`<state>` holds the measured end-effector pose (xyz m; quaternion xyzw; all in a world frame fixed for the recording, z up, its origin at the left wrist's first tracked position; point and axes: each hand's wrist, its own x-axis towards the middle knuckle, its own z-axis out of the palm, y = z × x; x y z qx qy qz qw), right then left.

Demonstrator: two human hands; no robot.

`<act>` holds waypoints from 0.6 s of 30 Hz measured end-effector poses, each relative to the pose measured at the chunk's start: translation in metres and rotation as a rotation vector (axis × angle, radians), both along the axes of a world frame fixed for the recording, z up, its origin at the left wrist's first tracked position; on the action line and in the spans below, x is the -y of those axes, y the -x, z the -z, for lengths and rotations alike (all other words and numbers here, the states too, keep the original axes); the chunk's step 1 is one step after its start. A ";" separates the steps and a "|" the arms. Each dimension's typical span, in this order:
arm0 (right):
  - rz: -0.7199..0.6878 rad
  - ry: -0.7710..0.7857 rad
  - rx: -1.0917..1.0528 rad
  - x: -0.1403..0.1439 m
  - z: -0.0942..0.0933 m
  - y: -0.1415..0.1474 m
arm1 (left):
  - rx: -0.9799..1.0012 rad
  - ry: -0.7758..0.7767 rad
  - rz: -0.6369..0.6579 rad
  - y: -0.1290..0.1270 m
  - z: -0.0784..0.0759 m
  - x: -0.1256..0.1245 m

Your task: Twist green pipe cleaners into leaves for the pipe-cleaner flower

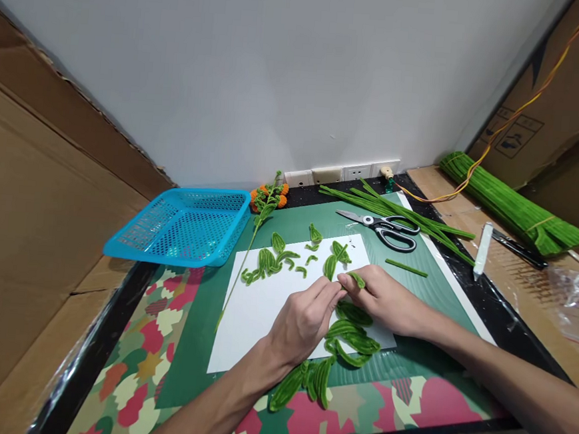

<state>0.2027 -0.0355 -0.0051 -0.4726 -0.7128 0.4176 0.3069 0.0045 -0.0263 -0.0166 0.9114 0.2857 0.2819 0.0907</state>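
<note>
My left hand (pixel 304 318) and my right hand (pixel 386 298) meet over a white sheet of paper (pixel 257 305), their fingertips pinched together on a small green pipe-cleaner leaf (pixel 356 279). Just below the hands lie several finished green pipe-cleaner leaves (pixel 353 336), and more sit at the paper's near edge (pixel 304 382). Smaller folded leaf pieces (pixel 276 256) are scattered on the far part of the paper. A long green stem with orange pompom flowers (pixel 267 198) runs along the paper's left side.
Black-handled scissors (pixel 389 228) lie behind the paper beside loose green pipe cleaners (pixel 395 212). A blue plastic basket (pixel 183 225) sits at the left. A thick bundle of green pipe cleaners (pixel 511 204), a white tube (pixel 482 249) and cardboard walls stand at the right.
</note>
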 end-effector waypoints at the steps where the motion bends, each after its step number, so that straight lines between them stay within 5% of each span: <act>1: -0.002 -0.011 -0.001 0.000 0.000 0.000 | 0.001 0.004 0.001 0.000 0.000 0.000; 5: 0.018 0.026 -0.122 -0.002 0.007 -0.001 | 0.102 0.099 -0.009 0.001 -0.004 0.001; 11: 0.104 0.297 -0.445 -0.010 0.017 -0.006 | 0.460 0.100 -0.070 0.002 -0.016 -0.004; 15: 0.088 0.367 -0.489 -0.012 0.019 -0.007 | 0.792 0.114 -0.045 -0.005 -0.056 0.011; 18: 0.052 0.333 -0.461 -0.012 0.019 -0.006 | 1.023 0.124 -0.031 -0.004 -0.096 0.047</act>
